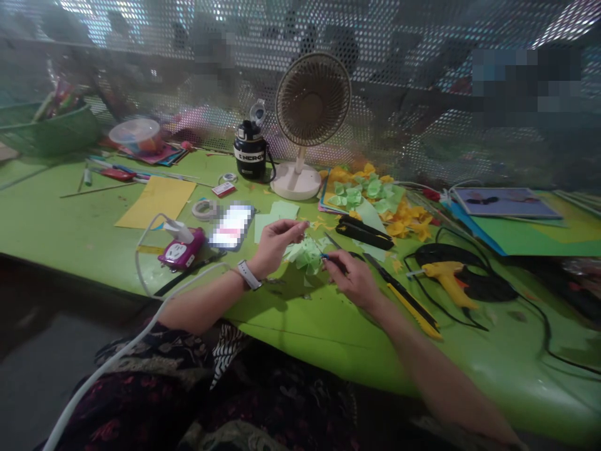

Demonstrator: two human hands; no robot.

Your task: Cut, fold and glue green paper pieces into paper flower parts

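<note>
Pale green paper flower [305, 255] sits between the person's two hands, over the middle of the long green table [47, 213]; whether it touches the tabletop cannot be told. Behind the table stands a perforated metal screen [375, 62]. A green basket [51, 131] sits at the far left, and a round white fan [312, 100] stands at the back, just beside a black water bottle [250, 153]. To the right of the fan lies a heap of yellow and green paper flowers [375, 203]. A yellow glue gun [448, 282] rests at the right among black cords. Left of the hands lie a sheet of yellow paper [157, 202], a blurred phone [232, 225], a pink power socket [181, 248] and a roll of tape [205, 210]. A yellow cutter [413, 310] lies just beside the right hand [352, 280], which is closed on a small blue-and-black tool [328, 258] whose tip is at the flower. The left hand [277, 245], with a white watch [248, 274] on its wrist, has its fingers bunched together at the flower's upper edge; whether they grip it cannot be told. The hands are close together but apart.
</note>
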